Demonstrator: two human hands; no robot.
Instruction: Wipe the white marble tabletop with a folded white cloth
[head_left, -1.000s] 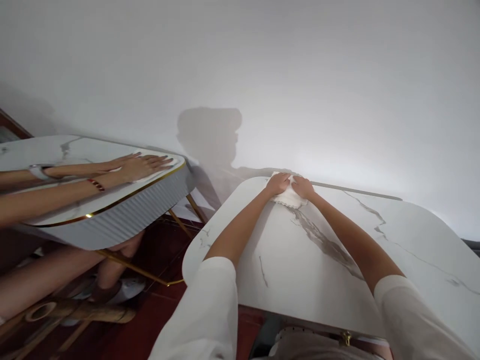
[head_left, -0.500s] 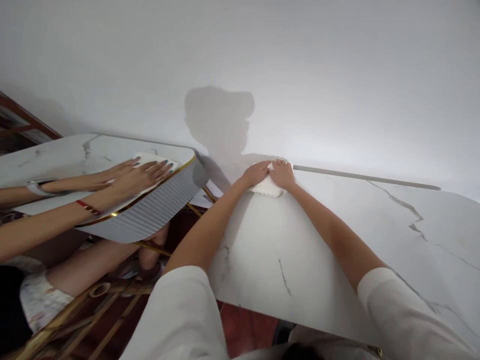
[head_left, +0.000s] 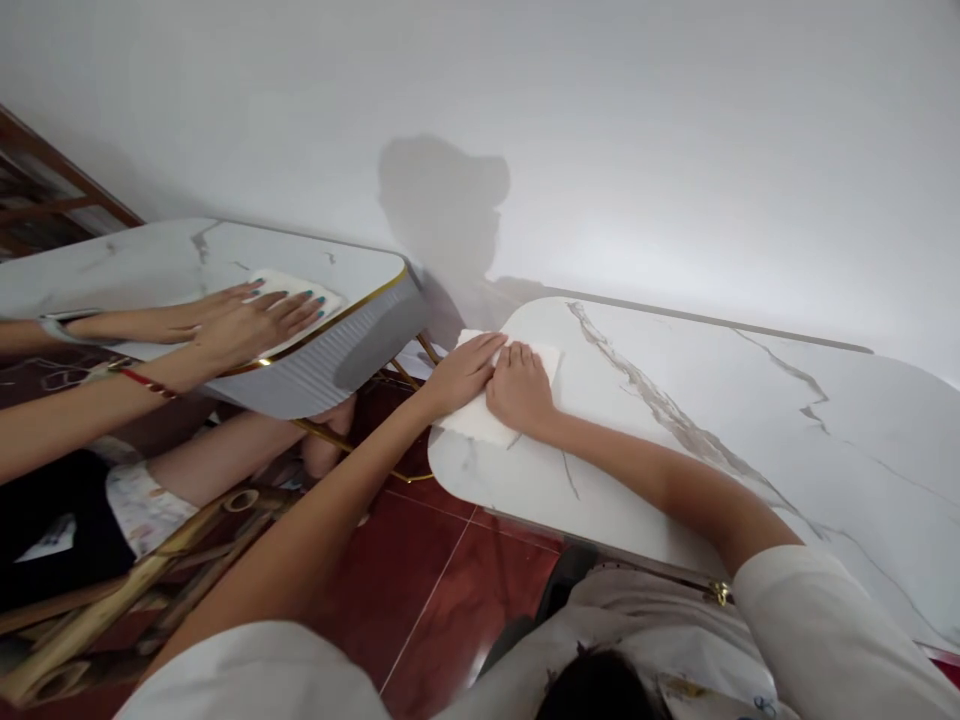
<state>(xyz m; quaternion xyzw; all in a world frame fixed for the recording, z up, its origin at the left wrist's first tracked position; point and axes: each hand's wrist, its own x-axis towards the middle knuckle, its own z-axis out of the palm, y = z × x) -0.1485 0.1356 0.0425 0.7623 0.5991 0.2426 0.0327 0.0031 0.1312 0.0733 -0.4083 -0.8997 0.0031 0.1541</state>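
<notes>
A folded white cloth [head_left: 486,424] lies over the rounded left end of a white marble-patterned table [head_left: 720,390]. My left hand [head_left: 466,374] rests flat on it, fingers stretched out and pointing to the upper right. Close beside it, touching or nearly so, my right hand [head_left: 520,388] presses on the cloth with its fingers bent down onto it. Part of the cloth is hidden under both hands.
At left, a person's hands [head_left: 251,322] lie on another white cloth [head_left: 296,285] on a second marble-patterned table [head_left: 150,262] with a gold edge. A gap with red floor tiles [head_left: 435,560] separates the tables. A bamboo seat [head_left: 172,560] stands lower left; a pale wall [head_left: 675,150] rises behind.
Both my hands and the white cloth have moved from the table's back edge toward me and left, to its rounded corner. My right hand's fingers are more bent. The view has shifted a little.
</notes>
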